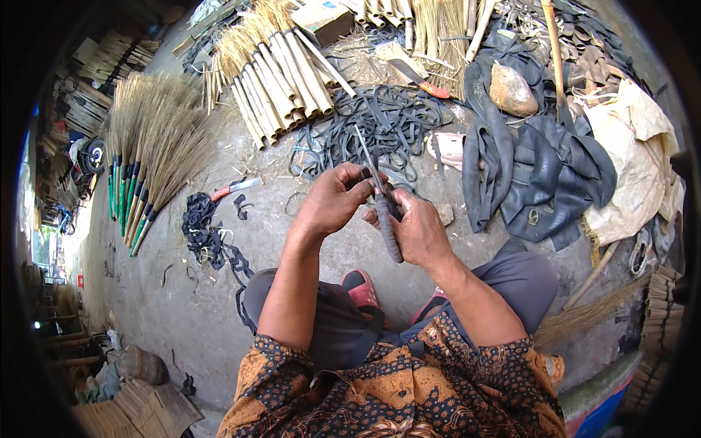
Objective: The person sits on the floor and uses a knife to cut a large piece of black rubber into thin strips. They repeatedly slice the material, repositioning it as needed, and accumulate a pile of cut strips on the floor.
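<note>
My right hand [420,228] is closed round a pair of scissors [388,230] with a grey-wrapped handle. Their thin blade [366,150] points up and away from me, over a heap of black rubber strips. My left hand [332,198] is closed beside the blade's base, its thumb and fingers pinching a small dark piece [366,174] that looks like rubber strip. The fingers hide most of that piece. Both hands are close together above my lap. Beyond them lies the tangled heap of black rubber strips [380,120] on the concrete floor.
Bundled bamboo-handled brooms [274,84] lie at the far side; green-handled brooms [146,157] fan out at left. A red-handled knife [235,187] rests beside dark strips [201,223]. Black rubber sheets [540,175], a stone [512,89] and a pale sack [635,160] are at right.
</note>
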The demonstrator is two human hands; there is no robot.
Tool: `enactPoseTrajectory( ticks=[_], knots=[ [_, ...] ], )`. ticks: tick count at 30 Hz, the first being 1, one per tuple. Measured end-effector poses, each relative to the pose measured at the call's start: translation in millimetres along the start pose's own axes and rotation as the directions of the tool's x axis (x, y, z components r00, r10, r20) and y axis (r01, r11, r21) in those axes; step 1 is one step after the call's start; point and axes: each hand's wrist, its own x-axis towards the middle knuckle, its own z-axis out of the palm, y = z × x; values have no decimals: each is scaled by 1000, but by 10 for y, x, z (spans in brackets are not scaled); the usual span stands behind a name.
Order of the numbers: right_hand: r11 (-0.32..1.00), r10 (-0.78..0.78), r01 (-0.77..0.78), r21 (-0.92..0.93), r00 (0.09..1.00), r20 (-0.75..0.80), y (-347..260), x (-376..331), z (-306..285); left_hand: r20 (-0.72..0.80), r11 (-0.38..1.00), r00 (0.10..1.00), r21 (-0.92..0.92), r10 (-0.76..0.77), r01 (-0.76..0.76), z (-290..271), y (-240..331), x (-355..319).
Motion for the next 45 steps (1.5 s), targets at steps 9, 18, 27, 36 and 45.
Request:
enactPoseTrajectory(
  ticks=[9, 18, 27, 36, 45],
  knots=[
    [714, -54, 193, 673, 973, -222, -68, -137, -767, -311, 954, 937, -293, -159, 64, -286, -31, 338],
    [808, 117, 132, 575, 919, -376, 24, -272, -1268, -608, 883, 770, -235, 192, -406, -1164, 903, 1248],
    [786, 122, 127, 605, 927, -353, 188, -193, -1339, -440, 900, 796, -327, -416, 289, -132, -1335, 1573],
    [940, 163, -18, 340, 901, -401, 473, 2, -1282, -178, 403, 872, 832, -455, 380, 1217, -2519, 991],
    [960, 212, -136, 245, 924, -319, 649, 399, -1181, -128, 380, 754, 802, -644, 461, 1100, -2836, 1438]
  ],
)
